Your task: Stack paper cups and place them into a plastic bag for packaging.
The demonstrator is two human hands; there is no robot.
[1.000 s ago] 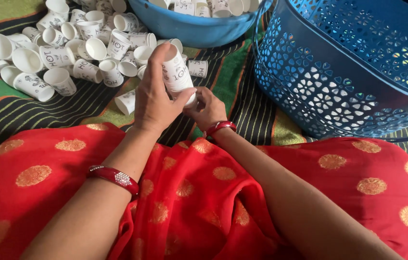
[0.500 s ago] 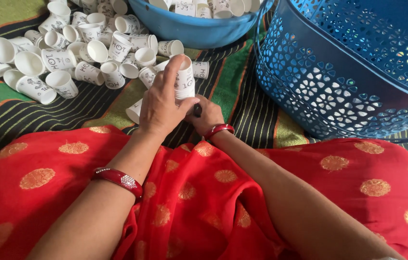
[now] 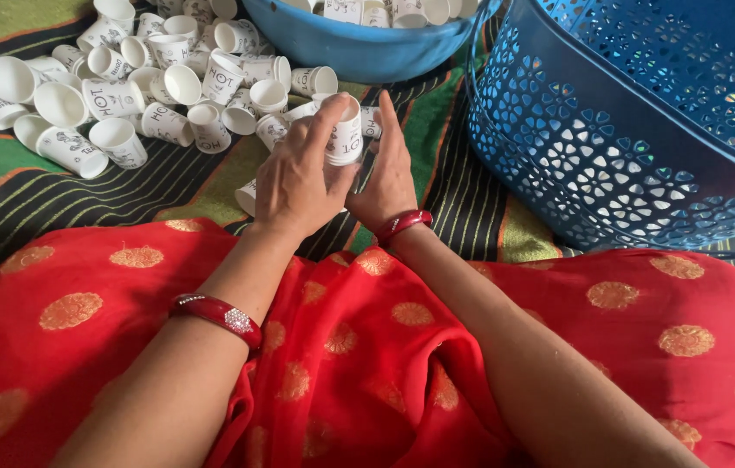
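Observation:
My left hand (image 3: 296,178) and my right hand (image 3: 389,173) close together around a small stack of white paper cups (image 3: 346,132) with black print, held above the striped mat. The left fingers wrap its left side; the right palm presses its right side. A red bangle sits on each wrist. Another white cup (image 3: 247,197) lies on the mat just left of my left hand.
Several loose white paper cups (image 3: 116,82) lie scattered at the upper left. A blue bowl (image 3: 359,52) holding more cups stands at the top centre. A blue perforated plastic basket (image 3: 645,147) fills the right. A red cloth with gold motifs (image 3: 367,347) covers my lap.
Both hands with the cup stack have shifted slightly to the right and away from me; the right hand has come up alongside the stack.

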